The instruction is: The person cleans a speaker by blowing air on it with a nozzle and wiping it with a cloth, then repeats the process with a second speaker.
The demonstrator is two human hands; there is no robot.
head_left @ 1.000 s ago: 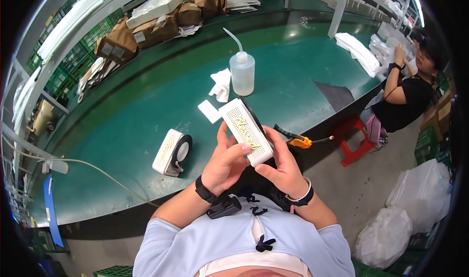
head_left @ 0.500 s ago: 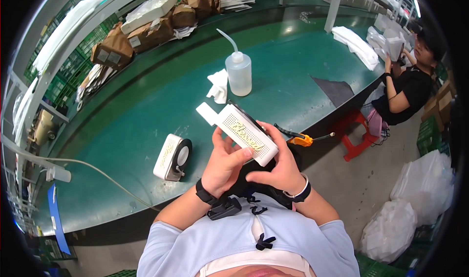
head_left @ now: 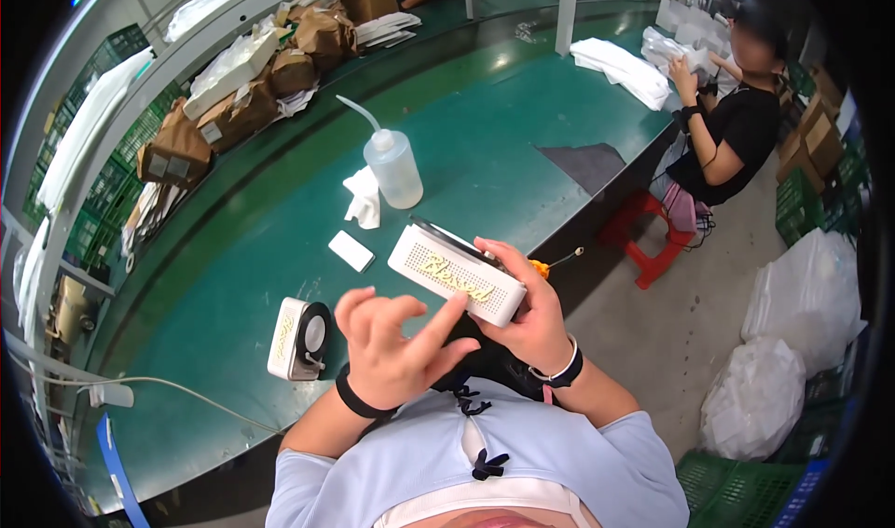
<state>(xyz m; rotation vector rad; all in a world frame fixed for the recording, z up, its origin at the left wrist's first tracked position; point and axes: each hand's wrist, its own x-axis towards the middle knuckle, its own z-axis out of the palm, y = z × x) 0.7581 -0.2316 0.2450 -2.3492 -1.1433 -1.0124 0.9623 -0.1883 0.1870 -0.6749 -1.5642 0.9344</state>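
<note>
The white perforated box (head_left: 455, 274) was off the surface of the table (head_left: 466, 137), in the person's right hand (head_left: 531, 309), at the near edge. Seen from above, its left end lay over the tabletop and its right end reached past that edge. The right hand gripped the box around its right end, with the fingers over the far side and the thumb partly hidden below. The left hand (head_left: 396, 351) held nothing: its fingers were loosely spread, and the extended index fingertip was on or just above the raised yellow lettering (head_left: 455, 278); real contact could not be told.

The likeliest mishap was to the lettering: a sideways drag or an uneven push of that fingertip could have lifted or bent a stroke, if it was only lightly fixed. A drop was the other risk, since the grip was at one end and the rest of the box jutted out unsupported; a press on the free part could have tipped it, and so near the table's edge it might have missed the tabletop altogether.

The lettered face pointed up toward the wearer, and a dark side was turned away, toward the table's far edge. The long axis ran aslant, from the upper left, over the table, down to the lower right, in the right palm.
</note>
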